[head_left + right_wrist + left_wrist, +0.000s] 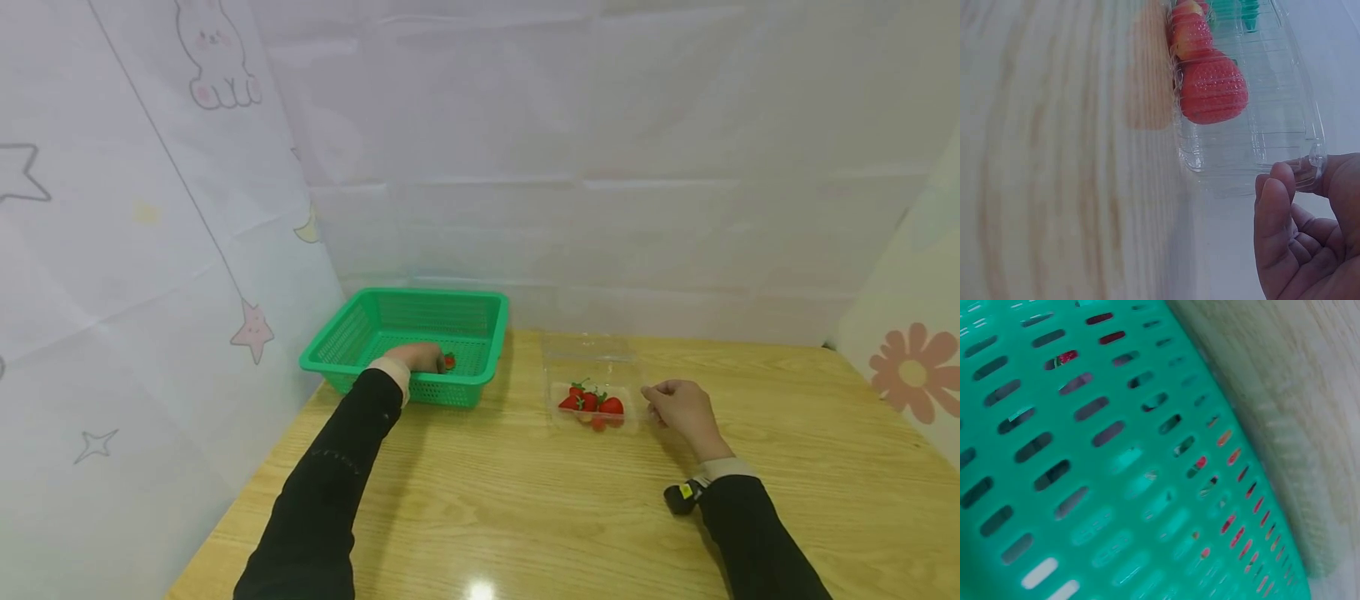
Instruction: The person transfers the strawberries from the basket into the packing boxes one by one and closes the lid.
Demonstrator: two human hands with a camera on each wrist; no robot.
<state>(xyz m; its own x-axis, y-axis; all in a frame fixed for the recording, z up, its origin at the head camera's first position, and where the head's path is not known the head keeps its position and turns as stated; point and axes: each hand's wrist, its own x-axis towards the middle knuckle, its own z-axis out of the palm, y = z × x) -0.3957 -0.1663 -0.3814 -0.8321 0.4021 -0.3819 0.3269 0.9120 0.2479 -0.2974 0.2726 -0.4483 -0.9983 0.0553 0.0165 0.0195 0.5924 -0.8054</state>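
Head view: right of the basket (416, 315), the right hand (682, 410) pinches a box (592, 369) of strawberries (590, 402); inside the basket, the left hand (422, 357) hides its fingers, grip unclear.

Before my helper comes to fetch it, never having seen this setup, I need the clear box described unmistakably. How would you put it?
On the wooden table, find the large green basket and look to its right. There, a clear plastic box has the person's right hand at its right edge. Unlike the green, slotted basket, it is see-through, with red strawberries inside.
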